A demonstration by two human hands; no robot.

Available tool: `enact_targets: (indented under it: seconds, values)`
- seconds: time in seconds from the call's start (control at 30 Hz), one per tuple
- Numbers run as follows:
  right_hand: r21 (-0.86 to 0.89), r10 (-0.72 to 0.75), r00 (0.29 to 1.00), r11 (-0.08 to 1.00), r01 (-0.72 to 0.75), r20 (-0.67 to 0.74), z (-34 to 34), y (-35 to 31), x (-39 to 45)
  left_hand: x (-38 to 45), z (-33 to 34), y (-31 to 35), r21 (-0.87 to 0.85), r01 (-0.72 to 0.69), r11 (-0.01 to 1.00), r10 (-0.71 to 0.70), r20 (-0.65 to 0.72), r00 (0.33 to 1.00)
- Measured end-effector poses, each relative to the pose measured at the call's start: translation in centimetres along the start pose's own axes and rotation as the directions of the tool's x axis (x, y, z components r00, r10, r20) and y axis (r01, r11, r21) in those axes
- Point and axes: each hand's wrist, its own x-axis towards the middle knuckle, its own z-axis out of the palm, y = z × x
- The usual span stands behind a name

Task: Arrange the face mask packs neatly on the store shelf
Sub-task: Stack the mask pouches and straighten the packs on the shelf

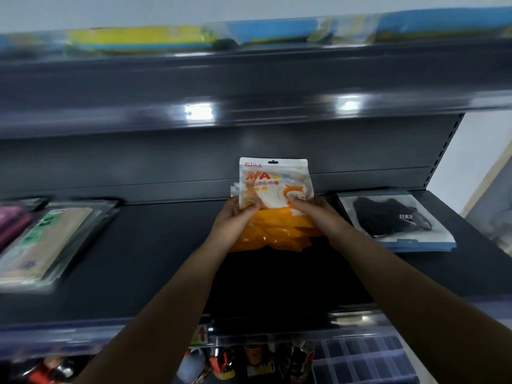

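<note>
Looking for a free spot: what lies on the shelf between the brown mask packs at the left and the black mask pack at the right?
In the head view, only the orange-and-white mask packs, gripped by the left hand and right hand.

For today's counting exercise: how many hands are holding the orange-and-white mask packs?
2: the left hand grips the packs' left side, the right hand their right.

Dark metal shelving (249, 79), pale wall (249, 6) behind, light glints.
</note>
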Motion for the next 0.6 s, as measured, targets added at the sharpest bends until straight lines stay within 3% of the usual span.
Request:
enact_targets:
  seconds: [0.07, 0.23, 0.37, 0.6]
  values:
    - [0.020, 0.059, 0.994, 0.998, -0.061, 0.089, -0.3, -0.2, 0.1, 0.3, 0.3, 0.4, 0.018, 0.026, 1.000, -0.026, 0.044, 0.999]
    - [0.017, 0.083, 0.997, 0.996, -0.083, 0.003, 0.2, -0.2, 0.6, 0.7, -0.5, 0.1, -0.023, 0.072, 0.997, -0.070, 0.083, 0.994]
    - [0.051, 0.073, 0.995, 0.996, -0.076, 0.061, 1.6, -0.8, 0.8, 0.8, -2.4, -0.6, -0.141, 0.127, 0.982, -0.116, 0.083, 0.990]
    - [0.059, 0.119, 0.989, 0.990, -0.124, 0.090, 1.6, -1.0, 1.4, 1.6, -3.1, -0.6, -0.116, 0.112, 0.987, -0.101, 0.100, 0.990]
